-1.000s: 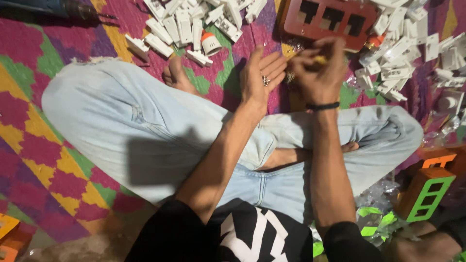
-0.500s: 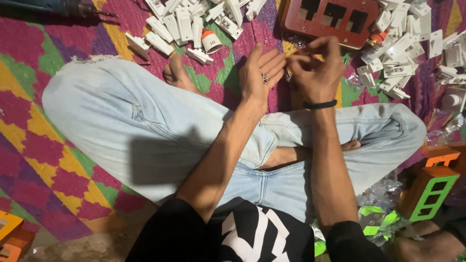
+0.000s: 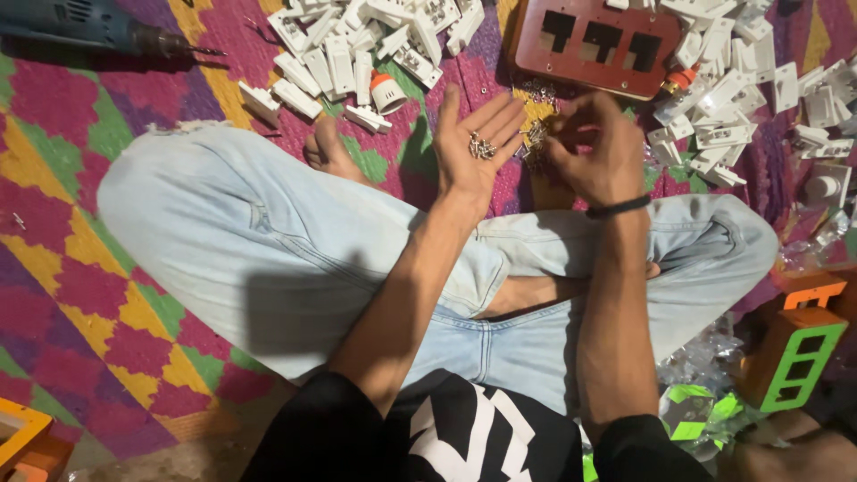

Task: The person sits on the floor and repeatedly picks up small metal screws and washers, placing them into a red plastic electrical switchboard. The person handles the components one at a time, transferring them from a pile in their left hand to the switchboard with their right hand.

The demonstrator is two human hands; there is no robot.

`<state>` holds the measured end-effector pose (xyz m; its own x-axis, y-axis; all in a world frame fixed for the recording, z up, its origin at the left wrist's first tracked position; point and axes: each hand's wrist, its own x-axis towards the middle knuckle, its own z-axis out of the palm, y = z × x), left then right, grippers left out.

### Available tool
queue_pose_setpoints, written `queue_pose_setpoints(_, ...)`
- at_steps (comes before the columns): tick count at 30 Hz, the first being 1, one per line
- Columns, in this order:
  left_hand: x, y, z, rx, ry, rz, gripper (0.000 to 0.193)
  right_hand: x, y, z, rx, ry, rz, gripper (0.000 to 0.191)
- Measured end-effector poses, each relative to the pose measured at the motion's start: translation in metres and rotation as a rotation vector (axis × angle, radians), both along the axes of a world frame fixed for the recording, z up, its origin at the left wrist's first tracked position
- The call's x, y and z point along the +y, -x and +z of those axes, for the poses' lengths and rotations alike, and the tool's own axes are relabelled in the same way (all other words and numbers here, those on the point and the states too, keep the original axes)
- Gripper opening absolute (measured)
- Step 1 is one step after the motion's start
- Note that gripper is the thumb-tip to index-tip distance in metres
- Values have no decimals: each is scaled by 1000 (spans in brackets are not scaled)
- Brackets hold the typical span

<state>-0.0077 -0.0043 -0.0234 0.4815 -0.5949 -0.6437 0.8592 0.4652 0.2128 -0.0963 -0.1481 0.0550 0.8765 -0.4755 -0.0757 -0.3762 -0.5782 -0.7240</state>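
Small silvery metal screws (image 3: 482, 146) lie in a loose cluster on the upturned palm of the left hand (image 3: 471, 143), which is held flat and spread wide, fingers pointing away over the bright chequered woven mat (image 3: 80, 268). They look light, hard and slick, apt to roll or spill if the palm tilts, so each would best be pinched singly by its shank or head between fingertip and thumb. The right hand (image 3: 596, 152), wearing a dark band at the wrist, is curled just beside the left palm, its fingertips drawn together on a few more of the same metal bits (image 3: 537, 134); how tight the pinch is cannot be told. Beyond both hands sits a dark red rectangular plate with three square cut-outs (image 3: 596, 45), and heaps of white plastic switch parts (image 3: 357, 45) lie scattered across the mat to either side. A blue power drill (image 3: 89, 27) lies at the far left.
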Motion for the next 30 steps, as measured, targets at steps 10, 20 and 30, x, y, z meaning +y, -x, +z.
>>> queue_pose_setpoints(10,-9,6,5,-166,-120,-212,104,41,-19,18,-83,118,238,19)
queue_pose_setpoints(20,-6,5,3,-104,-25,-163,102,17,-9,3,-135,65,24,11)
queue_pose_setpoints(30,-1,3,4,-52,-76,-59,89,11,-8,-15,-39,-109,-81,15)
